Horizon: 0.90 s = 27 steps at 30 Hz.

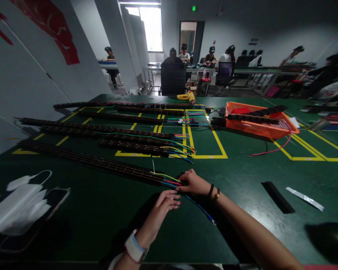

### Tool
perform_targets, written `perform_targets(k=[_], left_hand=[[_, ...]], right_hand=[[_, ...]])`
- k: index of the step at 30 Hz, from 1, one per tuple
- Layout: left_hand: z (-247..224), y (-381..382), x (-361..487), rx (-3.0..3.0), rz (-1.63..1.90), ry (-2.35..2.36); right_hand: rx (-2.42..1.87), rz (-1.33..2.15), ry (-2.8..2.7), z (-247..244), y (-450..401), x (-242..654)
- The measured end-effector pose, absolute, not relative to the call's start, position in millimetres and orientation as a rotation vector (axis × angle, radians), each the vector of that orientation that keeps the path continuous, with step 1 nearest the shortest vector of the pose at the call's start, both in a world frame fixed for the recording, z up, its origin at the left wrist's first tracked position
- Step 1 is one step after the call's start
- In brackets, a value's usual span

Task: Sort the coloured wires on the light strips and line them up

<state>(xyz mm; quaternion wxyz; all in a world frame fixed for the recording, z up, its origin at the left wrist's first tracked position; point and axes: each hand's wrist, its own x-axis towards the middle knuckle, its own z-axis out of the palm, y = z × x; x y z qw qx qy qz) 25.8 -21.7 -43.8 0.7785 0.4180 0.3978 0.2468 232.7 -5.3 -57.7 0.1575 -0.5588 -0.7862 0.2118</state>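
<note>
A long black cable chain (101, 163) lies slantwise on the green table, with yellow, red and blue wires (171, 183) coming out of its right end. A white cable tie (153, 167) stands up near that end. Curled round the wires, my right hand (192, 182) is closed on them. My left hand (166, 202) is just below, fingers loosely stretched and apart, nothing visible in it. A blue wire (199, 208) with a ring terminal (213, 222) runs out past my right hand onto the table.
More cable chains (101, 130) lie behind, across yellow tape outlines. A yellow heat gun (187, 97) and an orange basket (259, 129) stand farther back. Black strip (277, 197) and white strip (304, 198) lie right; white tissues (19, 206) left. Several people work beyond.
</note>
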Motion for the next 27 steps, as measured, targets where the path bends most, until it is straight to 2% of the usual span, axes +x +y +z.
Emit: perform_targets(k=[8,21,27], left_hand=[[-63,-21,54,0.552,0.663,0.823],[-62,23,101,0.420,0.823,0.651],[-65,32,109,0.402,0.867,0.734]], right_hand=[[-1.564,0.235,-2.356,-43,-6,225],[-1.730,-0.229,-2.349,-42,11,224],[-1.673,-0.437,-2.520,-42,8,219]])
